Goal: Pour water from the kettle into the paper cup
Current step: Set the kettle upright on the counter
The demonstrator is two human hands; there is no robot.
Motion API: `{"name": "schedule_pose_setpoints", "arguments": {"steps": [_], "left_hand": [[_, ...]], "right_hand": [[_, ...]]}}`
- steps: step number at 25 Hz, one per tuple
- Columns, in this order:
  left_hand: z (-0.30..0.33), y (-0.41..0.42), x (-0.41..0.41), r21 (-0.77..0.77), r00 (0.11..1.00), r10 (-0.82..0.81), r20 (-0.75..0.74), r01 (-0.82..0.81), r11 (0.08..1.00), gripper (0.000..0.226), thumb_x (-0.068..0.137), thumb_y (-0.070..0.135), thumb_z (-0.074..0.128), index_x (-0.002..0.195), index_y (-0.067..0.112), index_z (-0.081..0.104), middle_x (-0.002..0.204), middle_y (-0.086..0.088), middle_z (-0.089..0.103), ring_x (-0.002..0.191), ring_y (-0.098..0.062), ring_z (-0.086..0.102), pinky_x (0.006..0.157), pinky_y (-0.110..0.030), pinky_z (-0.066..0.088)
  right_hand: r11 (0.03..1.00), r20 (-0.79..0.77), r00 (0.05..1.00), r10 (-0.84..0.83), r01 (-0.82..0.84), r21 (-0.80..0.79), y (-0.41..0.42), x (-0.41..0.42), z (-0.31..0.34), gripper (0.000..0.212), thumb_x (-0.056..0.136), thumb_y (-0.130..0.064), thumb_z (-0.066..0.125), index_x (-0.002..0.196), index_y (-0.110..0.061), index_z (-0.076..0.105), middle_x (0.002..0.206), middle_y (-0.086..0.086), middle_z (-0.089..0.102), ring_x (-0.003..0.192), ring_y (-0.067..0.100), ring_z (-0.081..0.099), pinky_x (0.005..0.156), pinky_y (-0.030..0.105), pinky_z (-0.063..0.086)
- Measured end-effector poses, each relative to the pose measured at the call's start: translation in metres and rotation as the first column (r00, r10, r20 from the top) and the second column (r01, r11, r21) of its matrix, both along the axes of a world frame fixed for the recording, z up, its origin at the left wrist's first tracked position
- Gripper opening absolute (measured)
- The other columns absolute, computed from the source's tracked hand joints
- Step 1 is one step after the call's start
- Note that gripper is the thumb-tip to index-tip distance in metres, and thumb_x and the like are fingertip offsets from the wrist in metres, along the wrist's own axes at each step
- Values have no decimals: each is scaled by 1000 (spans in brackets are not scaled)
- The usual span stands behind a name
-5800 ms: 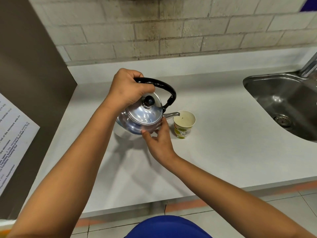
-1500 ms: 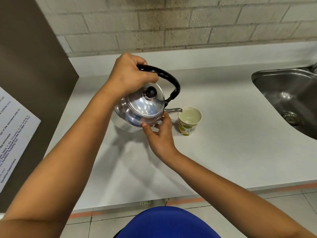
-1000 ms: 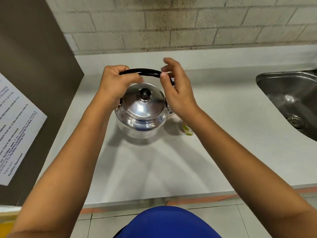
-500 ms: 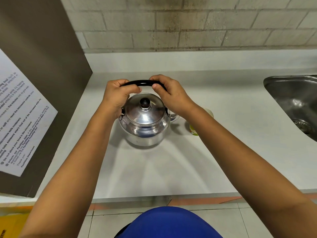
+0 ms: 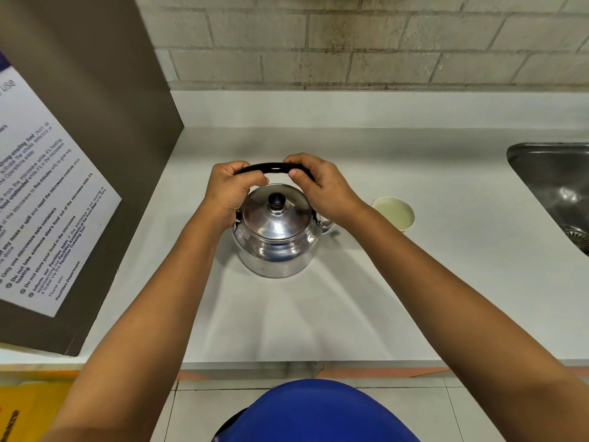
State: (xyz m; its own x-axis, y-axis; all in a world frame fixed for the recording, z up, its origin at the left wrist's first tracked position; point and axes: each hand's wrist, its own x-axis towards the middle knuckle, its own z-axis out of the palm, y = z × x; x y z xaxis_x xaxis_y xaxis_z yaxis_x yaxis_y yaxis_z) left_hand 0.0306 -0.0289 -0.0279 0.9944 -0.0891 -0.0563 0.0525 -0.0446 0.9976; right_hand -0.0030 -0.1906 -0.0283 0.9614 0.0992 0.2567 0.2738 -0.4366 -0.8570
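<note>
Kettle [image 5: 275,232] now sits upright mid-countertop [image 5: 366,298], both my left hand [image 5: 231,189] and right hand [image 5: 322,186] curled round its black handle [image 5: 274,167], paper cup [image 5: 394,213] seemingly filled, pouring probably done.

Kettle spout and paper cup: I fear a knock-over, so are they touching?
Apart. The head view shows bare counter between the kettle spout and the paper cup, though the right hand's wrist crosses there.
</note>
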Motion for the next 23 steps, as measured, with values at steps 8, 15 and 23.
{"name": "schedule_pose_setpoints", "arguments": {"steps": [8, 15, 23], "left_hand": [[-9, 4, 5, -7, 1000, 2, -24, -2, 1000, 29, 66, -3, 62, 47, 16, 50, 28, 15, 31, 27, -4, 25, 34, -9, 19], [-11, 5, 4, 8, 1000, 1, -10, -1, 1000, 27, 69, -3, 62, 52, 14, 51, 28, 13, 34, 28, -3, 29, 33, -10, 24], [-16, 15, -1, -53, 989, -60, 134, 68, 996, 11, 68, 14, 49, 65, 12, 60, 42, 12, 52, 39, -5, 43, 43, -17, 36]], "right_hand": [[1000, -9, 1000, -13, 13, -2, 4, 2, -5, 24, 91, -14, 47, 111, -9, 60, 81, -13, 53, 72, -1, 49, 64, 1, 37], [1000, -9, 1000, -26, 26, 14, 7, 2, -7, 25, 92, -13, 46, 112, -8, 60, 85, -9, 53, 75, -3, 49, 67, 1, 37], [996, -58, 998, -40, 44, 75, 3, -1, -10, 22, 90, -17, 51, 108, -12, 62, 78, -9, 58, 67, -2, 51, 63, 4, 39]]}}
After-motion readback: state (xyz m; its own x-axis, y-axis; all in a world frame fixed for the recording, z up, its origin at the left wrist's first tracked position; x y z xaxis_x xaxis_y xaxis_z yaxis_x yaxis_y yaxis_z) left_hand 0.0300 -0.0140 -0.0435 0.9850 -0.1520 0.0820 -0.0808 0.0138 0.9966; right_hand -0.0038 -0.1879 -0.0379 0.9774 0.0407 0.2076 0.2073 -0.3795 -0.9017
